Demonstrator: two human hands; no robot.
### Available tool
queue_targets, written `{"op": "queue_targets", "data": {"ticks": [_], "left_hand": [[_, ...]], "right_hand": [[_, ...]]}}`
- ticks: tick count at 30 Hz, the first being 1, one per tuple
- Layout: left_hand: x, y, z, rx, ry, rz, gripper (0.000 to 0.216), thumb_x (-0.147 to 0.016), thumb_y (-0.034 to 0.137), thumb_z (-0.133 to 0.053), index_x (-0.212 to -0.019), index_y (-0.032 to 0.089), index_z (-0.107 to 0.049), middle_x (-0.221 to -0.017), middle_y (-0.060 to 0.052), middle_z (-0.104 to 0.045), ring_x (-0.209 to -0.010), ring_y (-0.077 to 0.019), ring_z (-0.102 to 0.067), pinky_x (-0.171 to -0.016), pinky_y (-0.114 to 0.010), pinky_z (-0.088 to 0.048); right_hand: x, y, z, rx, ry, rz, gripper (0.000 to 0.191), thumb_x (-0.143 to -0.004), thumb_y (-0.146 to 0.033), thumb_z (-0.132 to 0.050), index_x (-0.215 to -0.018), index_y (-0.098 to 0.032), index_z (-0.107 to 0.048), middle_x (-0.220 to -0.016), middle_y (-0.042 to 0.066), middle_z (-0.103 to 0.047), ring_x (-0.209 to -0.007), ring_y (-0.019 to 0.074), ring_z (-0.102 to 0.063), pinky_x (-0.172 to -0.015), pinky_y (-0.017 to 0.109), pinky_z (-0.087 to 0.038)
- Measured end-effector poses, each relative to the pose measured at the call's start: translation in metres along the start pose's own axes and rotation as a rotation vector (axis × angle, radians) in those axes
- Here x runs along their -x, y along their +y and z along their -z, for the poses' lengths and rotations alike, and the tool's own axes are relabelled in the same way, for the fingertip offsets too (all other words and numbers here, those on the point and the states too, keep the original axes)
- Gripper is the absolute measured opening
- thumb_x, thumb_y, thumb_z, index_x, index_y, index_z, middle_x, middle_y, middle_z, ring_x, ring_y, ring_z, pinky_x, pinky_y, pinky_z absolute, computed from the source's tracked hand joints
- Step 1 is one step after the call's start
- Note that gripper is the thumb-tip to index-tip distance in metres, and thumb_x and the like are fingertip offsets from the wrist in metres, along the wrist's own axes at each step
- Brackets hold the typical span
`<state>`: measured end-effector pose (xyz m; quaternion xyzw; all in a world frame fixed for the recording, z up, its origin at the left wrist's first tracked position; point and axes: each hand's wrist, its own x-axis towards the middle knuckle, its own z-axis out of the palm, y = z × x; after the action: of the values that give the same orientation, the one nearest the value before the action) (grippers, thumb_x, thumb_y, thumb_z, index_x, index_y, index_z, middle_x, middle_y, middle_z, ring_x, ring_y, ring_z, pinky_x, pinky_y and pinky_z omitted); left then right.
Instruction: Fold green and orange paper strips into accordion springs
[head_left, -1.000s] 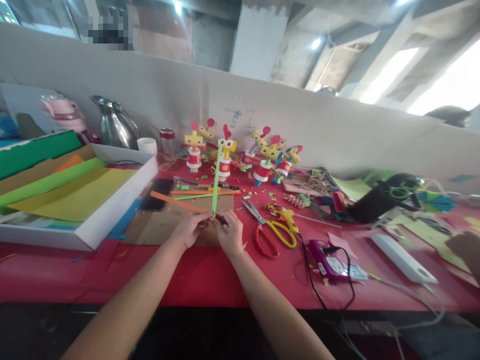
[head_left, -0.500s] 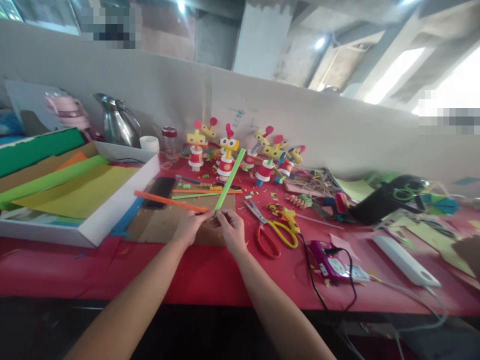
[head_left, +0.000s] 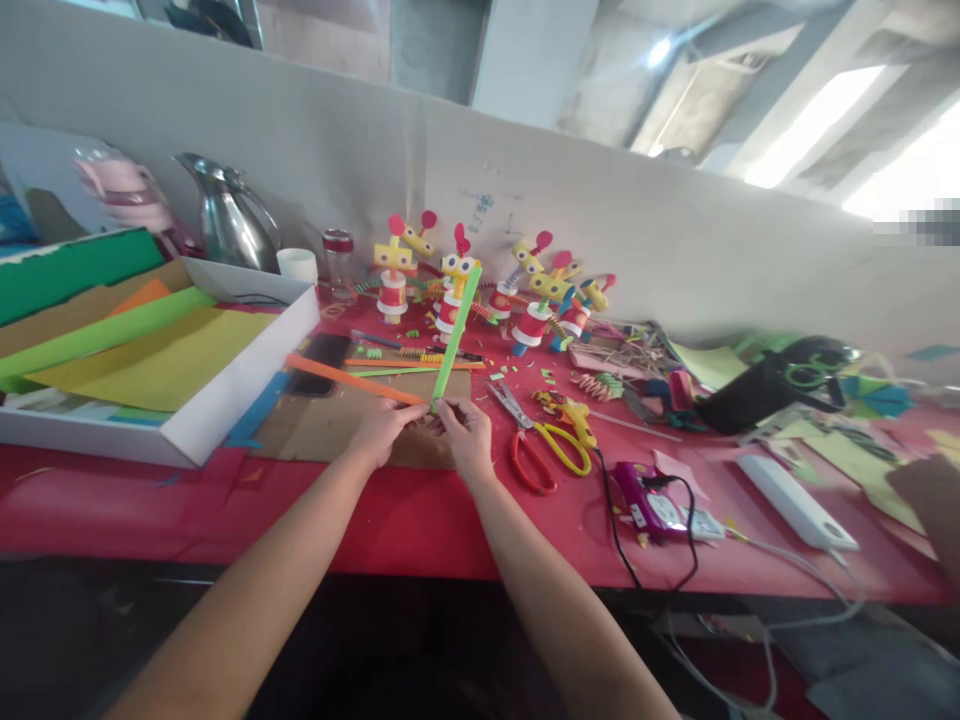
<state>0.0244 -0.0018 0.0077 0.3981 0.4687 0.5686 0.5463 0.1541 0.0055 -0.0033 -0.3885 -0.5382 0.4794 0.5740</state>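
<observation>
**At the near edge of the cardboard: two strips pinched where they cross**

Near the middle of the red table (head_left: 420, 530), both hands meet over a sheet of brown cardboard (head_left: 315, 445). The left hand (head_left: 382, 430) has its fingertips closed on the near end of an orange strip (head_left: 352, 381), which runs away to the far left, low over the cardboard, toward a dark phone (head_left: 319, 360). The right hand (head_left: 466, 435) pinches the foot of a green strip (head_left: 456, 335). That strip rises up and away, leaning slightly right, and its tip shows in front of the paper figures (head_left: 457, 290) at the far side.

The two ends come together between the thumbs. The join itself sits under the fingertips, so whether it is glued, folded or merely held cannot be told.

To do this step well, I would judge that the overlapped ends should be kept square to each other and flat, with the pinch right at the corner. Any crease should be pressed firmly along the edge of the strip beneath. The green strip's long free length could twist the join, so it is better lowered than left standing. The scissors (head_left: 536, 450) lie just right of the right hand, clear of the work.
</observation>
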Motion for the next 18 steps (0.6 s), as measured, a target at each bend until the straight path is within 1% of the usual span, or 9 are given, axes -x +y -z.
{"op": "queue_targets", "data": {"ticks": [4,8,13,15,18], "left_hand": [[0.0010,0.0021,0.0011,-0.011,-0.001,0.013,0.015,-0.058,0.028,-0.076,-0.059,0.014,-0.069,-0.052,0.000,-0.061,-0.052,-0.0120,-0.052,-0.054,-0.025,-0.035],[0.0029,0.0028,0.0008,0.051,-0.027,0.066,0.016,-0.059,0.029,-0.076,-0.058,0.015,-0.068,-0.053,-0.001,-0.063,-0.055,-0.0150,-0.056,-0.058,-0.027,-0.039],[-0.0013,-0.0002,0.0045,-0.014,-0.053,0.014,0.018,-0.061,0.030,-0.074,-0.070,0.015,-0.073,-0.061,-0.004,-0.068,-0.063,-0.0184,-0.060,-0.065,-0.029,-0.042],[-0.0038,-0.0018,0.0071,-0.024,-0.082,-0.004,0.020,-0.059,0.028,-0.076,-0.074,0.015,-0.074,-0.066,-0.005,-0.069,-0.067,-0.0191,-0.061,-0.068,-0.030,-0.043],[-0.0061,-0.0037,0.0096,0.015,-0.122,-0.009,0.023,-0.055,0.024,-0.078,-0.075,0.014,-0.074,-0.068,-0.005,-0.070,-0.069,-0.0191,-0.061,-0.069,-0.030,-0.043]], "right_hand": [[-0.0007,-0.0004,-0.0001,-0.044,-0.019,-0.042,0.023,-0.078,-0.039,-0.063,-0.079,-0.016,-0.067,-0.060,-0.001,-0.064,-0.050,0.0113,-0.057,-0.052,0.023,-0.048],[0.0011,-0.0028,-0.0014,-0.092,-0.051,-0.046,0.021,-0.075,-0.036,-0.066,-0.084,-0.016,-0.066,-0.067,0.001,-0.069,-0.056,0.0134,-0.062,-0.057,0.025,-0.051],[0.0022,-0.0050,-0.0021,-0.102,-0.059,-0.064,0.018,-0.076,-0.033,-0.065,-0.083,-0.017,-0.064,-0.063,0.000,-0.068,-0.053,0.0132,-0.062,-0.055,0.025,-0.050],[0.0020,-0.0050,-0.0022,-0.106,-0.045,-0.054,0.015,-0.076,-0.031,-0.065,-0.080,-0.017,-0.064,-0.061,-0.001,-0.067,-0.052,0.0124,-0.060,-0.053,0.024,-0.049],[0.0013,-0.0046,-0.0019,-0.135,-0.036,-0.048,0.014,-0.075,-0.029,-0.066,-0.078,-0.017,-0.063,-0.059,-0.002,-0.065,-0.050,0.0112,-0.059,-0.050,0.022,-0.047]]}}
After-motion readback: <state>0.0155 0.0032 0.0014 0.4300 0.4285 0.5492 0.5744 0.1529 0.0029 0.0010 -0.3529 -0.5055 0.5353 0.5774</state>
